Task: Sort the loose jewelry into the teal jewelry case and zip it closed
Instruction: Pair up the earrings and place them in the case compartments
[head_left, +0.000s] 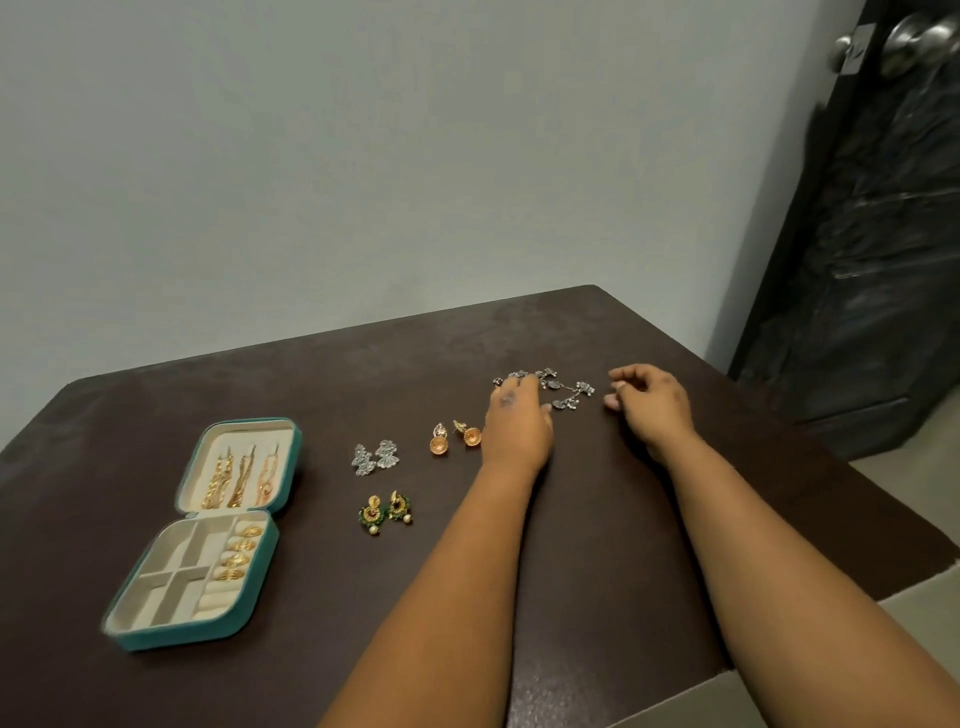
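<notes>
From my feed I see a dark brown table (311, 395) filling the near and middle ground, its top matte and faintly scuffed, with a rounded far corner towards the right. Behind it stands a plain pale grey-green wall (363, 156) that takes up most of the far view. At the far right I make out a black door (872, 234), its surface glossy and streaked with reflections. A round silver doorknob (919, 41) sits near the door's top, at the upper right edge of my view. Below the door and past the table's right side, a strip of light beige floor (924, 493) shows.
</notes>
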